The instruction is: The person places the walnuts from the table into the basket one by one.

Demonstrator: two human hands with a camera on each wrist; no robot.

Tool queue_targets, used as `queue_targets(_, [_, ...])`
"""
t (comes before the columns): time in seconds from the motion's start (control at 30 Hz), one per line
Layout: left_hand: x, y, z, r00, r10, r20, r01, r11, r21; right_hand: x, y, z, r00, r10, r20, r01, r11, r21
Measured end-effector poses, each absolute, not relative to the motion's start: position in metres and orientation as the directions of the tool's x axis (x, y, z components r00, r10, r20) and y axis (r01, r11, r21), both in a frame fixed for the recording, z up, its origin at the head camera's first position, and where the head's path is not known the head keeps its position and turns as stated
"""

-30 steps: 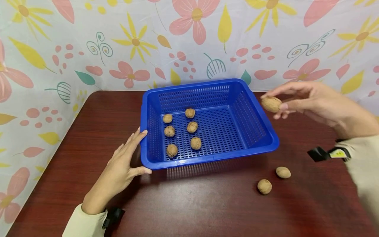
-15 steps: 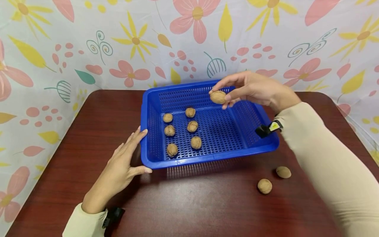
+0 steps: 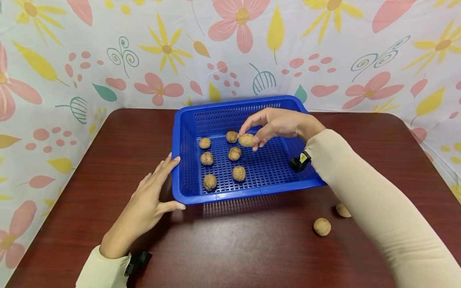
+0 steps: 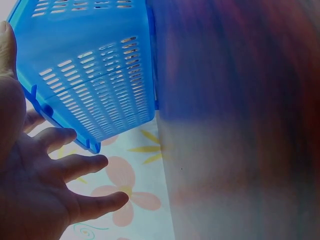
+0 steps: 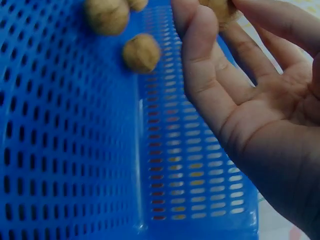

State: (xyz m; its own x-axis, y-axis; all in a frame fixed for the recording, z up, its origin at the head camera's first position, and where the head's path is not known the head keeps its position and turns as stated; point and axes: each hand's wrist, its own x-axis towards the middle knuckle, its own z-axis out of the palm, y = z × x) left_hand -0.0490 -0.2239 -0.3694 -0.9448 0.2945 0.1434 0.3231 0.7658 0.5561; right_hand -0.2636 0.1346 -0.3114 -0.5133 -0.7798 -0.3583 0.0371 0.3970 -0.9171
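Observation:
In the head view a blue plastic basket (image 3: 216,197) holds several walnuts in two rough rows at its left side. My right hand (image 3: 282,123) is over the basket's inside, pinching a walnut (image 3: 246,140) between thumb and fingertips. That walnut is above the basket floor, close to the far walnut (image 3: 231,137) of the second row. At the left end, my left hand (image 3: 144,204) touches the basket rim with index finger and thumb. The left wrist view shows its other fingers (image 4: 82,167) spread and fairly straight beside the basket wall (image 4: 95,75).
On the dark red table (image 3: 234,248), a walnut (image 3: 322,227) lies to the right, in front of the basket. Another walnut (image 3: 343,210) is partly hidden by the right sleeve (image 3: 378,200). A flower-printed cloth (image 3: 158,48) stands behind the table.
My right hand has carried its walnut leftward from beyond the basket's right rim to over its middle, then lower. My left hand and the basket have stayed put.

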Motion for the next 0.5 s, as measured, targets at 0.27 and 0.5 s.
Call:
queue_targets(0.27, [-0.049, -0.223, -0.369, -0.943, 0.3, 0.145, 0.329, 0.766, 0.552, -0.266, 0.135, -0.321, -0.36, -0.774, -0.521, 0.014, 0.554, -0.833])
queue_targets(0.5, [-0.047, -0.221, -0.369, -0.942, 0.3, 0.152, 0.333, 0.765, 0.551, -0.266, 0.133, -0.327, -0.255, -0.723, -0.643, -0.001, 0.665, -0.747])
